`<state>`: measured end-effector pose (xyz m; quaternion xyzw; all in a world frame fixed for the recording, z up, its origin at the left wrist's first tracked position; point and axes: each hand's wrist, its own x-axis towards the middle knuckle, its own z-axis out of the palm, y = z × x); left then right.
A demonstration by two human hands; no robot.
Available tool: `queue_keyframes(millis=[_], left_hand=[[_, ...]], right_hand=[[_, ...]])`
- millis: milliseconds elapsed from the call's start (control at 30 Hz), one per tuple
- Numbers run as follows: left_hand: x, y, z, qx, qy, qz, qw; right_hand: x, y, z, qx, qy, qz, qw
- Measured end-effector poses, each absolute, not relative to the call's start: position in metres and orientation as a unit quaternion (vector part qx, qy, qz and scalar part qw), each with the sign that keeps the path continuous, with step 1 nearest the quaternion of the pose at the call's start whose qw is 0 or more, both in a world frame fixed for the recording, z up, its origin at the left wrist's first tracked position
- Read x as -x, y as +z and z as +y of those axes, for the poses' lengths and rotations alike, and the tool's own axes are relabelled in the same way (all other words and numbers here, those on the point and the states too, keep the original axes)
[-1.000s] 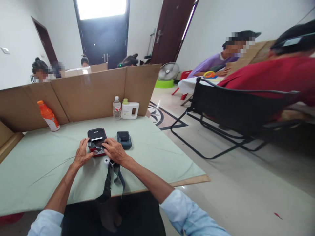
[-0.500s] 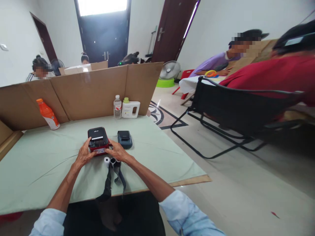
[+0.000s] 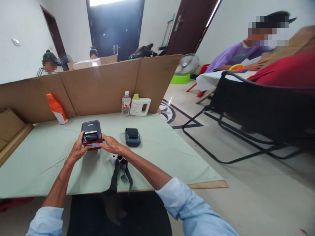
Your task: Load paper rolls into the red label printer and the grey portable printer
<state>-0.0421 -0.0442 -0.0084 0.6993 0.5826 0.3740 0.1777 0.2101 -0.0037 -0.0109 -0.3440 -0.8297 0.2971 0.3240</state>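
while both hands close on it from either side, the red and black printer (image 3: 91, 134) sits on the pale green tablecloth (image 3: 159, 154), a little left of the table's middle; the left hand (image 3: 78, 149) clasps its near left corner with the fingers curled against the side, and the right hand (image 3: 111, 146) presses its fingertips to the near right edge, so the box is pinched between the two. the lid stands open, showing a dark slot. just beside the right wrist lies a small white paper roll (image 3: 113, 158), touching a dark strap (image 3: 115, 177) that trails off the near table edge. a second, dark blue printer (image 3: 132, 137) rests apart to the right. at the back, against the cardboard screen (image 3: 103, 87), stand an orange bottle (image 3: 57, 108), a clear water bottle (image 3: 126, 103) and a white jug (image 3: 140, 105)
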Motion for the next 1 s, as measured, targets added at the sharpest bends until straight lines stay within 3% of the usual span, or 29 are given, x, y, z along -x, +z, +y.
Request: queue_keyframes(millis=[233,467,633,1000], left_hand=[[0.107,-0.004,-0.075,-0.657,0.392,0.614,0.197],[0.112,-0.023,-0.082,-0.626,0.408,0.629,0.216],[0.116,-0.021,-0.08,-0.626,0.412,0.639,0.175],[0.117,-0.013,-0.073,-0.606,0.388,0.687,0.1]], right_hand=[[-0.142,-0.007,-0.009,0.277,0.381,-0.835,0.284],[-0.133,-0.018,-0.013,0.26,0.393,-0.84,0.268],[-0.127,-0.017,-0.01,0.273,0.374,-0.842,0.278],[-0.123,-0.003,0.004,0.292,0.38,-0.851,0.213]])
